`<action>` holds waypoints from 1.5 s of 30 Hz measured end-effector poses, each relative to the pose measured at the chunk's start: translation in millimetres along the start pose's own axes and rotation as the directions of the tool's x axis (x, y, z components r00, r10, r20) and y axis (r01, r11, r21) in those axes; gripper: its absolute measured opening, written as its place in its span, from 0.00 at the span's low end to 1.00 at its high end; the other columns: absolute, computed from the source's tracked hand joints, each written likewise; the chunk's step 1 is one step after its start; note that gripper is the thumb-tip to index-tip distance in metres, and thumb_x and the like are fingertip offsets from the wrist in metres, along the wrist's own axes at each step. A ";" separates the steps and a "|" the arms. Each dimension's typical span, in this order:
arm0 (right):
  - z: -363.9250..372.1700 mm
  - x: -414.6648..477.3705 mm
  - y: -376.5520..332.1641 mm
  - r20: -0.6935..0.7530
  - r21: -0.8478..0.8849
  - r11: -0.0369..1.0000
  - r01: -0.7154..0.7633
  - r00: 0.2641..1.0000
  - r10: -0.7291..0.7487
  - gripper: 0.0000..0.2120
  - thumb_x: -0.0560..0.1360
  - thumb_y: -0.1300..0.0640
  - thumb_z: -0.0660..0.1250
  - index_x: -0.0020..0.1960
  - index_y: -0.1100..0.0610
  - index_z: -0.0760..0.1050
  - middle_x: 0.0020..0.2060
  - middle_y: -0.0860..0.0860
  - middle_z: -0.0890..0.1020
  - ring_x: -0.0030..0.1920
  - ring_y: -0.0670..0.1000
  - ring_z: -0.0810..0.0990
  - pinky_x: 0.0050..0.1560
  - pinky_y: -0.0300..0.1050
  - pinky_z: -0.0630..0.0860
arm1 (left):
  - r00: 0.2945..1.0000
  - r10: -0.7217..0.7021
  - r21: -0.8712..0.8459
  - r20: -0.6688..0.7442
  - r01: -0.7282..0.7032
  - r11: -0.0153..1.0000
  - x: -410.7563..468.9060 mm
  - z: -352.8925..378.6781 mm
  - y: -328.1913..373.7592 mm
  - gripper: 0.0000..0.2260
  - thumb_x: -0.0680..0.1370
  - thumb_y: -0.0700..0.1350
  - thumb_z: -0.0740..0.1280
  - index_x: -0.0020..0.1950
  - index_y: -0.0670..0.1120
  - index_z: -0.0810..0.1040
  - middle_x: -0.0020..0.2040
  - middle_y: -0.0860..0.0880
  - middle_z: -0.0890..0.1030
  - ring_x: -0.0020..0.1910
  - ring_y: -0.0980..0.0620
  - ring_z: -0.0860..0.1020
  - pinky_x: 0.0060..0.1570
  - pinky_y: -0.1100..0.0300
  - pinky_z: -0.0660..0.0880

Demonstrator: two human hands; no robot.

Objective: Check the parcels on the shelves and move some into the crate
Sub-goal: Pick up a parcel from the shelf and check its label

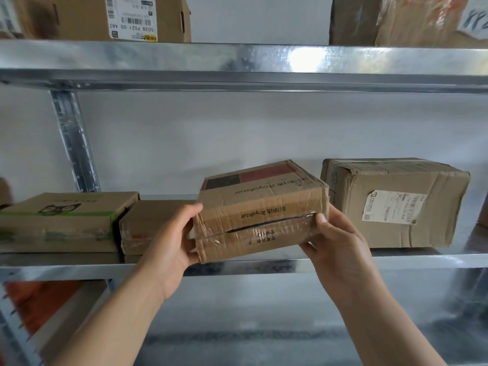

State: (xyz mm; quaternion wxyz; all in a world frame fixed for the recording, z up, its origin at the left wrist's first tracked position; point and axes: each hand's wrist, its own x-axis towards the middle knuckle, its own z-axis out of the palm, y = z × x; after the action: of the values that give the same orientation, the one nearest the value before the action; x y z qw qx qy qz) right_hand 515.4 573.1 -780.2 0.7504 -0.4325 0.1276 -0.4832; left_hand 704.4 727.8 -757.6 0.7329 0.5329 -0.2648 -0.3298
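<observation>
Left hand (173,243) and right hand (336,243) clamp the Royalstar parcel (260,210) at 9 and 3 o'clock, tilted above the shelf edge (237,265). Risk: slick tape, parcel could slip; crate unseen.

Two bare hands (169,241), bare forearms, no sleeves, no gloves

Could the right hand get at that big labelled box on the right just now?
Probably not yet: the right hand is busy gripping the Royalstar box together with the left hand. Otherwise the path to the labelled box looks clear.
</observation>
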 end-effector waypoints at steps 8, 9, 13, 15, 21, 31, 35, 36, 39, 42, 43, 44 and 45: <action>4.2 -6.2 -4.4 -0.042 -0.063 0.995 -0.074 0.997 0.072 0.12 0.78 0.60 0.60 0.58 0.61 0.78 0.46 0.56 0.79 0.43 0.54 0.77 0.55 0.55 0.77 | 1.000 -0.011 -0.010 0.023 0.011 1.000 1.8 -13.0 -1.1 0.17 0.79 0.46 0.65 0.66 0.45 0.80 0.60 0.39 0.83 0.59 0.42 0.81 0.65 0.39 0.75; 6.1 -6.8 -3.7 -0.060 -0.093 0.992 -0.080 0.995 0.074 0.12 0.79 0.55 0.63 0.59 0.60 0.77 0.48 0.56 0.80 0.45 0.54 0.78 0.56 0.56 0.78 | 1.000 -0.004 -0.014 0.026 0.004 1.000 1.2 -13.0 -0.7 0.16 0.80 0.45 0.63 0.67 0.47 0.79 0.61 0.40 0.83 0.61 0.41 0.81 0.65 0.38 0.75; 8.8 -6.8 -3.2 -0.096 -0.187 0.978 -0.090 0.993 0.073 0.24 0.67 0.48 0.78 0.56 0.57 0.74 0.44 0.52 0.83 0.51 0.56 0.80 0.64 0.62 0.75 | 0.999 0.050 -0.036 0.015 -0.050 0.998 1.1 -9.5 2.0 0.21 0.74 0.43 0.67 0.67 0.54 0.79 0.62 0.43 0.83 0.61 0.43 0.80 0.64 0.38 0.74; 9.8 -7.1 -4.3 -0.098 -0.139 0.986 -0.091 0.992 0.078 0.23 0.65 0.53 0.78 0.54 0.57 0.74 0.41 0.51 0.83 0.51 0.56 0.79 0.65 0.62 0.75 | 0.998 0.070 -0.028 -0.007 -0.070 0.997 -0.4 -6.9 3.3 0.23 0.71 0.47 0.70 0.66 0.53 0.78 0.60 0.45 0.84 0.61 0.44 0.81 0.65 0.37 0.74; 8.8 -5.3 -4.5 -0.117 -0.068 0.991 -0.116 0.987 0.108 0.06 0.76 0.63 0.68 0.51 0.56 0.74 0.40 0.51 0.83 0.48 0.54 0.78 0.55 0.57 0.73 | 0.992 0.065 0.016 -0.105 -0.064 0.998 2.2 -6.2 1.2 0.30 0.64 0.47 0.81 0.64 0.47 0.78 0.57 0.45 0.85 0.57 0.45 0.83 0.59 0.41 0.78; 8.9 -5.6 -4.3 -0.170 -0.299 0.946 -0.125 0.983 0.076 0.13 0.80 0.65 0.66 0.60 0.52 0.79 0.53 0.53 0.85 0.52 0.54 0.79 0.57 0.61 0.77 | 0.962 0.177 0.091 -0.210 -0.161 0.983 0.5 0.6 -2.9 0.43 0.54 0.50 0.83 0.67 0.54 0.74 0.60 0.51 0.84 0.59 0.49 0.82 0.63 0.42 0.76; 6.3 -2.5 1.8 -0.190 -0.257 0.937 -0.237 0.963 0.192 0.08 0.81 0.58 0.68 0.60 0.54 0.80 0.50 0.58 0.80 0.49 0.61 0.76 0.53 0.59 0.80 | 0.943 0.301 0.184 -0.140 -0.274 0.944 -2.8 6.7 -1.3 0.38 0.69 0.42 0.78 0.76 0.53 0.66 0.62 0.57 0.80 0.51 0.64 0.82 0.42 0.68 0.77; 5.4 -1.7 4.1 -0.204 -0.224 0.938 -0.264 0.954 0.220 0.08 0.81 0.58 0.67 0.60 0.56 0.79 0.50 0.59 0.80 0.48 0.63 0.77 0.52 0.59 0.82 | 0.942 0.318 0.215 -0.106 -0.291 0.932 -3.7 7.9 -1.1 0.39 0.70 0.42 0.78 0.77 0.53 0.65 0.61 0.60 0.80 0.50 0.67 0.82 0.40 0.70 0.77; 2.2 2.2 10.9 -0.249 -0.152 0.953 -0.262 0.943 0.219 0.10 0.82 0.61 0.66 0.62 0.60 0.76 0.52 0.61 0.81 0.53 0.64 0.81 0.45 0.57 0.84 | 0.951 0.309 0.288 0.025 -0.303 0.908 -5.0 8.1 0.4 0.44 0.63 0.46 0.82 0.75 0.57 0.66 0.57 0.61 0.83 0.53 0.65 0.81 0.47 0.67 0.76; -0.2 6.0 12.4 -0.261 -0.086 0.971 -0.224 0.945 0.194 0.12 0.81 0.65 0.65 0.65 0.61 0.75 0.56 0.63 0.82 0.57 0.61 0.82 0.47 0.56 0.84 | 0.956 0.282 0.279 0.078 -0.293 0.915 -5.0 6.0 4.5 0.35 0.62 0.52 0.79 0.68 0.58 0.73 0.56 0.60 0.85 0.55 0.62 0.82 0.47 0.68 0.77; -0.8 6.7 11.6 -0.257 -0.070 0.974 -0.216 0.947 0.192 0.13 0.81 0.66 0.65 0.65 0.61 0.75 0.56 0.62 0.83 0.56 0.60 0.82 0.49 0.57 0.83 | 0.959 0.276 0.259 0.067 -0.284 0.923 -4.9 5.5 5.9 0.36 0.60 0.56 0.79 0.67 0.57 0.73 0.55 0.59 0.85 0.55 0.62 0.82 0.47 0.69 0.77; -1.2 7.5 11.0 -0.252 -0.058 0.976 -0.210 0.949 0.189 0.14 0.81 0.67 0.65 0.65 0.61 0.75 0.54 0.62 0.83 0.54 0.59 0.83 0.52 0.57 0.82 | 0.961 0.270 0.241 0.049 -0.274 0.931 -5.4 6.1 8.5 0.38 0.58 0.60 0.79 0.67 0.55 0.73 0.55 0.59 0.85 0.54 0.62 0.82 0.47 0.68 0.76; -0.9 7.8 10.4 -0.242 -0.050 0.977 -0.205 0.952 0.187 0.15 0.80 0.68 0.65 0.66 0.61 0.75 0.52 0.61 0.83 0.51 0.57 0.82 0.54 0.58 0.82 | 0.963 0.267 0.241 0.034 -0.267 0.933 -4.8 6.8 10.9 0.40 0.58 0.63 0.78 0.67 0.54 0.72 0.54 0.59 0.84 0.55 0.61 0.82 0.48 0.67 0.75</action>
State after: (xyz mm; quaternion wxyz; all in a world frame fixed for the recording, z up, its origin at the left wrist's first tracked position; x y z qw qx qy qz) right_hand 525.2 567.8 -787.0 0.7575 -0.3851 0.2761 -0.4491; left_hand 698.5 729.7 -745.3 0.7000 0.5775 -0.3734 -0.1926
